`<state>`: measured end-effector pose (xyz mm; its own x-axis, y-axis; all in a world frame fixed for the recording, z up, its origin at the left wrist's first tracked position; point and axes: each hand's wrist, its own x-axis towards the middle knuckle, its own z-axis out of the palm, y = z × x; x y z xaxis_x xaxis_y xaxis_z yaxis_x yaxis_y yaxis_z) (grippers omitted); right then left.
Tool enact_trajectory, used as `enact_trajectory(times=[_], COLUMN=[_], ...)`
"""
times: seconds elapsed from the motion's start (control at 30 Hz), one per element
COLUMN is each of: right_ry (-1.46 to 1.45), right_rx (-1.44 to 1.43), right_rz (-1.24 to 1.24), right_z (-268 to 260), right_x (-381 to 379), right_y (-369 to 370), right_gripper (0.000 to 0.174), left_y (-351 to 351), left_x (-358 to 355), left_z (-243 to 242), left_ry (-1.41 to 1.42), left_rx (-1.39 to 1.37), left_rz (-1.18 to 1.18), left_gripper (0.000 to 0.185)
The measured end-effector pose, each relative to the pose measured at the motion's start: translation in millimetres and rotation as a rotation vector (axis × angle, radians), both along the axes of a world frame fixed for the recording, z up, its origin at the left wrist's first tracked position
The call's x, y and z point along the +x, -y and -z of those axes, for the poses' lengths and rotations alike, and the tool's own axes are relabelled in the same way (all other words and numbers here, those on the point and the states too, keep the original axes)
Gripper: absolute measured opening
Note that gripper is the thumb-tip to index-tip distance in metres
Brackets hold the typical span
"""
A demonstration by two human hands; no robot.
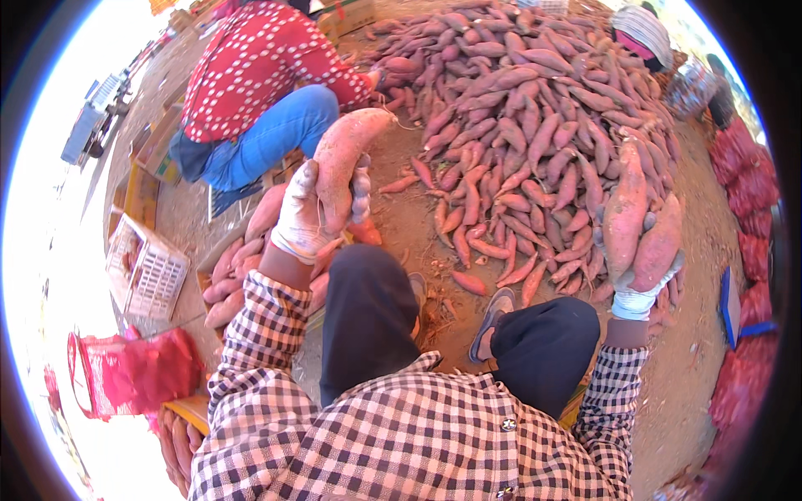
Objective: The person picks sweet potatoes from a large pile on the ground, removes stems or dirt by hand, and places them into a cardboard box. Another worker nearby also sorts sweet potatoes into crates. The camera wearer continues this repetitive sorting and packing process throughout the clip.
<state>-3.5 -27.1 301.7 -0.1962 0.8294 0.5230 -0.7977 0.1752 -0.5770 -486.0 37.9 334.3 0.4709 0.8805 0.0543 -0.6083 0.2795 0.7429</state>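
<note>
My left hand [304,216], in a pale work glove, is wrapped around a large curved sweet potato [341,163] held up above my knee. Two more tubers, a long sweet potato [624,210] and a shorter sweet potato [658,244], rest side by side in my gloved right hand [642,294], gripped by grey-coated fingers. Beyond my feet a big heap of sweet potatoes [501,131] covers the ground. Under my left forearm stands a box of sweet potatoes [235,269], partly hidden by the arm.
A person in a red dotted top [250,69] crouches at the heap's left; another person [642,37] is behind it. A white plastic crate [153,269] and a red mesh bag [138,372] stand left. Filled red mesh sacks [755,181] line the right. A cart [94,119] is farther off.
</note>
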Motion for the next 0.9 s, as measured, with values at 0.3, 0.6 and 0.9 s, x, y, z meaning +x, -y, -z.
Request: enact_trajectory(times=[0.3, 0.6, 0.9], right_ry=[-0.075, 0.008, 0.092], right_rx=[-0.342, -0.526, -0.595], right_rz=[-0.25, -0.345, -0.505], right_z=[-1, 14, 3], right_x=[-117, -186, -291], right_y=[-49, -62, -65], right_gripper=[0.07, 0.061, 0.055], left_y=[193, 271, 138], left_x=[-240, -222, -104], left_z=[23, 170, 62], left_ry=[-1.252, -2.26, -0.577], left_rx=[0.077, 0.346, 0.174], left_rz=[-0.644, -0.215, -0.607], left_gripper=[0.068, 0.068, 0.071])
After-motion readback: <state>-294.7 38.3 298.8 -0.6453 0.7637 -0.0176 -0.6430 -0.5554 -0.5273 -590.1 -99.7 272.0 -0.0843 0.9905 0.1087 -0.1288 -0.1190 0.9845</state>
